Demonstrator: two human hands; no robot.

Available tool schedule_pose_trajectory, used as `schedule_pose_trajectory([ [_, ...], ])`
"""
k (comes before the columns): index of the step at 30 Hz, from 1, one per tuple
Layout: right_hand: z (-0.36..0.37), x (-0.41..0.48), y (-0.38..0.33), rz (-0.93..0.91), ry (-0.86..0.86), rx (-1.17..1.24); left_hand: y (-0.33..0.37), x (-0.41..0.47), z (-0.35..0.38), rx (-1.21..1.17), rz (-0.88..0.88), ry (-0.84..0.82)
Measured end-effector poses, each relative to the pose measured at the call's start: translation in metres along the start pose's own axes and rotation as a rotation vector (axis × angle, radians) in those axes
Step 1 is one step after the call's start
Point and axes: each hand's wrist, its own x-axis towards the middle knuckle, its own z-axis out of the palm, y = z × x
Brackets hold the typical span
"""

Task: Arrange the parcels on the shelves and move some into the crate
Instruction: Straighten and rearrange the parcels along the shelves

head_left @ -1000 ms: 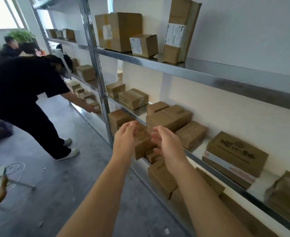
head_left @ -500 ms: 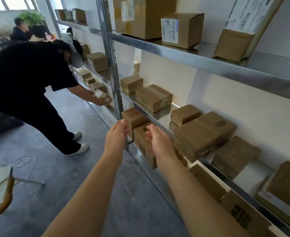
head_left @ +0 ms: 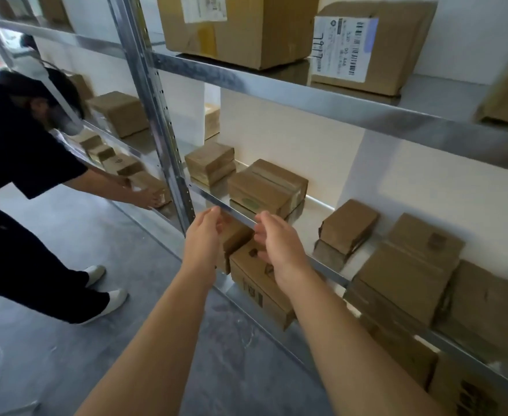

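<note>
My left hand (head_left: 203,238) and my right hand (head_left: 279,247) reach forward side by side, just in front of the middle shelf's metal edge (head_left: 327,265). Their fingers are loosely curled and apart, with nothing in them. Between the hands, on the level below, sits a small brown parcel (head_left: 236,237). A longer printed parcel (head_left: 258,286) lies under my right hand. Whether either hand touches them I cannot tell. More brown parcels stand on the middle shelf: a taped one (head_left: 267,187), a small stack (head_left: 210,163) and a tilted one (head_left: 348,226). No crate is in view.
A large box (head_left: 237,28) and a labelled box (head_left: 366,46) stand on the top shelf. The steel upright (head_left: 162,130) rises left of my hands. A person in black (head_left: 22,175) bends over parcels (head_left: 144,187) on the neighbouring rack. Grey floor (head_left: 112,340) lies below.
The view has moved closer to the rack and leftward. My hands have risen from the lower parcels to the middle shelf's edge. The other person keeps handling parcels.
</note>
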Motion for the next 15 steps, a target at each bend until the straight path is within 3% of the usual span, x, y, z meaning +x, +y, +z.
schedule_pose_trajectory([
  [9, 0.042, 0.126, -0.017, 0.027, 0.050, 0.026, 0.021, 0.137, 0.015, 0.070, 0.022, -0.038],
  [15, 0.060, 0.202, -0.044, 0.078, -0.009, 0.053, 0.048, 0.221, 0.020, 0.126, 0.025, 0.002],
])
